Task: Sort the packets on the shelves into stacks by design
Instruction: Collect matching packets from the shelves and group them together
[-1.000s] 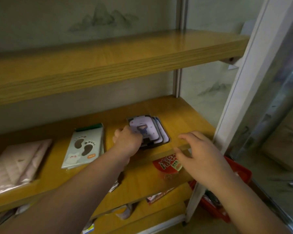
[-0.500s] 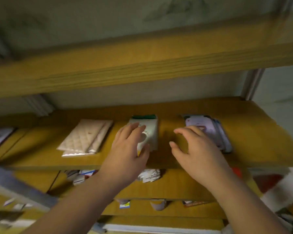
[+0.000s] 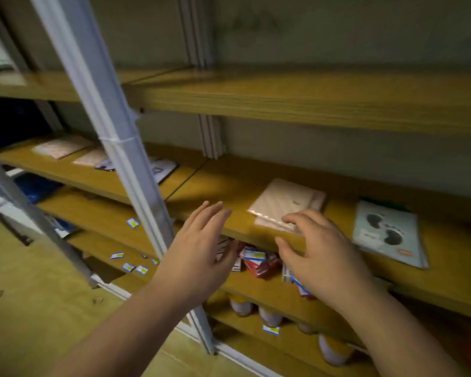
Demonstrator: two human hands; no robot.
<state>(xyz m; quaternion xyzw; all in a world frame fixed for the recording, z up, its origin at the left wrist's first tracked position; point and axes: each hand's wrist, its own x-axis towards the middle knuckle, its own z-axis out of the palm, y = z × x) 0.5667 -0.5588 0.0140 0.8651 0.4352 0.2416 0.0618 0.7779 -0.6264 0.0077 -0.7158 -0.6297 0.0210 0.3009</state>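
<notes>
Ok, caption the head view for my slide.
Both open hands, left hand and right hand, reach toward the quilted pink packets beside the footprint packets.

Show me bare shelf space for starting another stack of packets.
Bare wood lies left of the pale quilted packet, out to the white post, and between that packet and the footprint packet. The shelf below is crowded.
</notes>
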